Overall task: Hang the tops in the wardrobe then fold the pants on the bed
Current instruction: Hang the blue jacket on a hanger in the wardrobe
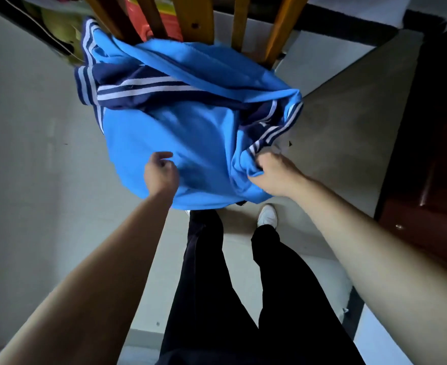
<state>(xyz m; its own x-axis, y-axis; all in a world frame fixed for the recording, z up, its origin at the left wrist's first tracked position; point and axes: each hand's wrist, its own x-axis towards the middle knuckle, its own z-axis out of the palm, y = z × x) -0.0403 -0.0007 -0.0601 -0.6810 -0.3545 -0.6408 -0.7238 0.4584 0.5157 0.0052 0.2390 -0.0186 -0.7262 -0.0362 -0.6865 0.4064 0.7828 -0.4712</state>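
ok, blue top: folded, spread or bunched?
Bunched, not folded. The blue top hangs in loose folds, striped navy bands twisted across it; the right hand grips a wad of it. Whether the left hand grips it: cannot tell.

Garment (190, 143) at centre, held in air before person. Left hand (160, 175) holding its lower left edge; right hand (272, 172) gripping bunched fabric at lower right. Slats (196, 19) behind garment, at top. Legs (243, 285) below garment; shoe (267, 216) on floor (349, 114), just below right hand. Wall (32, 154) left, door panel (433, 154) far right.
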